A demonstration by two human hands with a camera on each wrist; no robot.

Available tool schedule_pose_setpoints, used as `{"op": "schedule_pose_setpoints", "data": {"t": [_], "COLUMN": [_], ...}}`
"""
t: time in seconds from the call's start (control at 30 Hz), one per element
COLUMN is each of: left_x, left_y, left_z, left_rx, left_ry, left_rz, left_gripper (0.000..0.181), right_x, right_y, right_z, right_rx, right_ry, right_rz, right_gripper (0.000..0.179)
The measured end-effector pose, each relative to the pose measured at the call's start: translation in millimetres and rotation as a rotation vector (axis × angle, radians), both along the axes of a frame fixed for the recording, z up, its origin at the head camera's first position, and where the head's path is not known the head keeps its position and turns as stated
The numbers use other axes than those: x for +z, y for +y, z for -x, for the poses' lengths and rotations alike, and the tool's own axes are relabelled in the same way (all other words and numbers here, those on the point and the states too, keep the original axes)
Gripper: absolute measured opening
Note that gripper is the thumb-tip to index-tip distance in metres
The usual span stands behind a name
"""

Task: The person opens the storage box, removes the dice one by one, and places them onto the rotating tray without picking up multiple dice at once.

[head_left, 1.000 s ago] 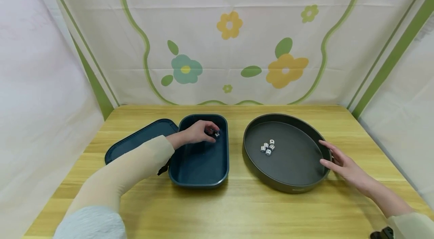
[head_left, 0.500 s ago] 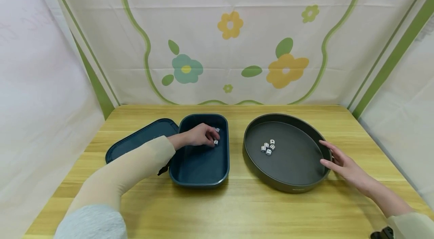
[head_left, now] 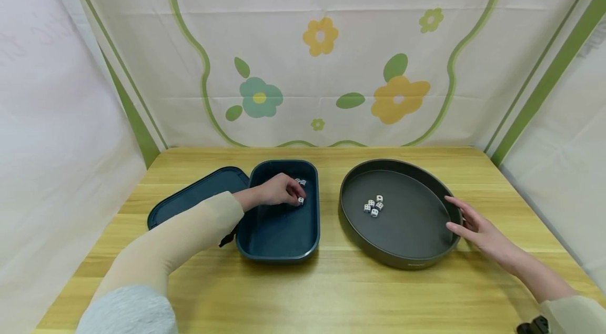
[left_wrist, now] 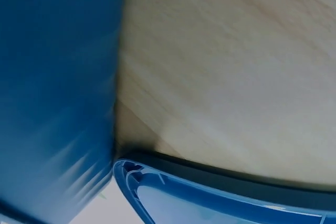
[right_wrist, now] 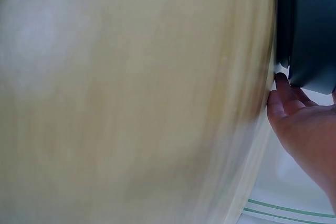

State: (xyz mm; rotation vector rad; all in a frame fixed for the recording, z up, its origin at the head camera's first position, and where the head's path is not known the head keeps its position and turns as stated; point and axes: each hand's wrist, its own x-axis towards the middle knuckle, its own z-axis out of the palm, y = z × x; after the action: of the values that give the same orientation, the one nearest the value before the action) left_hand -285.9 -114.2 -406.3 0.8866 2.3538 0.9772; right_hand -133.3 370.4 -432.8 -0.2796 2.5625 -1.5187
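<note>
My left hand (head_left: 283, 189) reaches into the dark blue rectangular container (head_left: 279, 259), fingers bent downward, and pinches a white die (head_left: 301, 201) near the right wall. Just beyond the fingertips lie more white dice (head_left: 303, 182), partly hidden by the hand. To the right stands a dark round pan (head_left: 402, 239), with several white dice (head_left: 374, 213) grouped left of its middle. At the pan's right edge, my right hand (head_left: 483, 234) holds the rim: thumb and index finger reach over it, while the other fingers (right_wrist: 286, 100) are at the outer wall.
A flat dark blue lid (head_left: 196, 194) lies left of the container, close against it. All of this rests on a wooden table (head_left: 303, 297). White fabric with printed flowers (head_left: 319, 37) rises behind the table, and plain fabric hangs at both sides.
The left hand has lowered slightly toward the near side and closed its fingers on a die. The right hand and the pan have stayed in place.
</note>
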Motion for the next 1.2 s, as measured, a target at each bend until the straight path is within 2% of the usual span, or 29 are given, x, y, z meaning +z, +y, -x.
{"op": "schedule_pose_setpoints", "data": {"t": [0.17, 0.47, 0.63, 0.8, 0.97, 1.2], "left_x": [10.1, 42.7, 61.4, 77.2, 80.6, 71.5], "left_y": [0.6, 9.5, 23.6, 46.2, 73.5, 113.0], "left_z": [-3.5, -4.4, -8.3, -12.9, -17.4, -26.6], "left_rx": [0.021, 0.056, 0.04, 0.006, -0.069, -0.18], "left_ry": [0.005, 0.005, 0.021, 0.053, 0.063, 0.047], "left_rz": [-0.048, -0.122, -0.171, -0.19, -0.2, -0.182], "left_gripper": [0.018, 0.018, 0.019, 0.02, 0.022, 0.021], "right_x": [-0.1, 0.7, 0.6, 0.8, 0.4, 0.3], "right_y": [0.0, 0.1, 1.3, 2.3, 2.3, 2.1], "right_z": [-0.4, -1.3, -1.2, -1.7, -2.1, -2.1], "right_rx": [-0.002, 0.002, 0.0, -0.001, -0.004, -0.003], "right_ry": [-0.012, -0.011, -0.011, -0.013, -0.015, -0.014], "right_rz": [-0.001, 0.003, 0.0, -0.002, 0.006, 0.007], "right_gripper": [0.066, 0.067, 0.067, 0.067, 0.067, 0.067]}}
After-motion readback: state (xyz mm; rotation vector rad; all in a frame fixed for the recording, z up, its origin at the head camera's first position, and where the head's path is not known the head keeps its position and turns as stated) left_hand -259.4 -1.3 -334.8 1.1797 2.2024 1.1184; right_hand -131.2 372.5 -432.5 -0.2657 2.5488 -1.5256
